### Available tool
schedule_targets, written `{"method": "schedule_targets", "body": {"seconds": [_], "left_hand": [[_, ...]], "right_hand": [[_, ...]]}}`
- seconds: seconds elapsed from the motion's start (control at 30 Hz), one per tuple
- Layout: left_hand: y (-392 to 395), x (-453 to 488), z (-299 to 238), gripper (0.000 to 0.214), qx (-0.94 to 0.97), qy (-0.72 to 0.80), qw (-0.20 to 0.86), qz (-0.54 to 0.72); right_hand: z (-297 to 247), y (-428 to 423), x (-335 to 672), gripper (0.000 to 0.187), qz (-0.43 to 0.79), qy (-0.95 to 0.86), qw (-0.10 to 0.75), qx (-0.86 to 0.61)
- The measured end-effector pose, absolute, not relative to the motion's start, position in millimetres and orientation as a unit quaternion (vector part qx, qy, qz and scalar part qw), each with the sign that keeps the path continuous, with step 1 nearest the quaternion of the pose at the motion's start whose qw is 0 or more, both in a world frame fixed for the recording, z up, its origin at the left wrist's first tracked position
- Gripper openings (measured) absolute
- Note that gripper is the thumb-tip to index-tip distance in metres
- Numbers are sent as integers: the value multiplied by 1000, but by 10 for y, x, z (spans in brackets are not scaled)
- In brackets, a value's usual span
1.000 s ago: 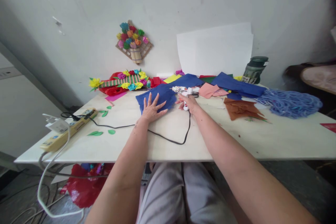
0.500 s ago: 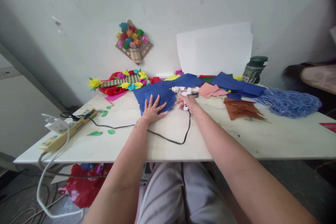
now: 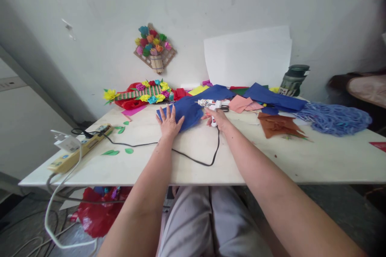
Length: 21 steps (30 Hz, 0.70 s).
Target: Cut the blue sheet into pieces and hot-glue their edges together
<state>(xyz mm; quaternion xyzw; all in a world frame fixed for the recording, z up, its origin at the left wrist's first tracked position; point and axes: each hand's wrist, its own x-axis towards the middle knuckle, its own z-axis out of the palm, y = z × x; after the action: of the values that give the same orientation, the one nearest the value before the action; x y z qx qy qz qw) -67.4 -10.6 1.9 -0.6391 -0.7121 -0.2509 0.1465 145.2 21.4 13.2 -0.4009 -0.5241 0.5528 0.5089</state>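
Fingers spread, my left hand (image 3: 170, 123) lies flat on the dark blue crepe paper (image 3: 190, 113) at the middle of the table. My right hand (image 3: 217, 119) is closed around the handle of a white glue gun (image 3: 211, 104), whose nozzle points left over the blue paper. A black cord runs from the glue gun's handle toward the power strip. Behind the blue paper sits a guitar-shaped craft (image 3: 140, 94) trimmed with yellow, pink and blue paper flowers. Pink paper (image 3: 243, 104) lies just right of the glue gun.
A yellow power strip (image 3: 87, 150) with a white charger sits at the left, near green paper leaves (image 3: 111, 152). Brown paper (image 3: 276, 125), a bundle of blue yarn (image 3: 337, 118) and a dark bottle (image 3: 294, 80) are at the right. A flower basket craft (image 3: 156, 63) hangs on the wall.
My left hand has shifted slightly left and away from me, and the left part of the blue paper has folded or bunched under it. My right hand keeps the glue gun in place.
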Motion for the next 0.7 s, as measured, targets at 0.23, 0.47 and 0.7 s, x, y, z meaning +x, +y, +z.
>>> {"method": "schedule_targets", "body": {"seconds": [0.23, 0.47, 0.7], "left_hand": [[-109, -513, 99, 86, -622, -722, 168, -253], [-60, -532, 73, 97, -605, -754, 122, -224], [-51, -534, 61, 106, -588, -778, 86, -204]], "right_hand": [[121, 229, 1456, 24, 550, -526, 507, -405], [107, 233, 1445, 23, 545, -524, 510, -410], [137, 194, 1432, 20, 541, -528, 510, -410]]}}
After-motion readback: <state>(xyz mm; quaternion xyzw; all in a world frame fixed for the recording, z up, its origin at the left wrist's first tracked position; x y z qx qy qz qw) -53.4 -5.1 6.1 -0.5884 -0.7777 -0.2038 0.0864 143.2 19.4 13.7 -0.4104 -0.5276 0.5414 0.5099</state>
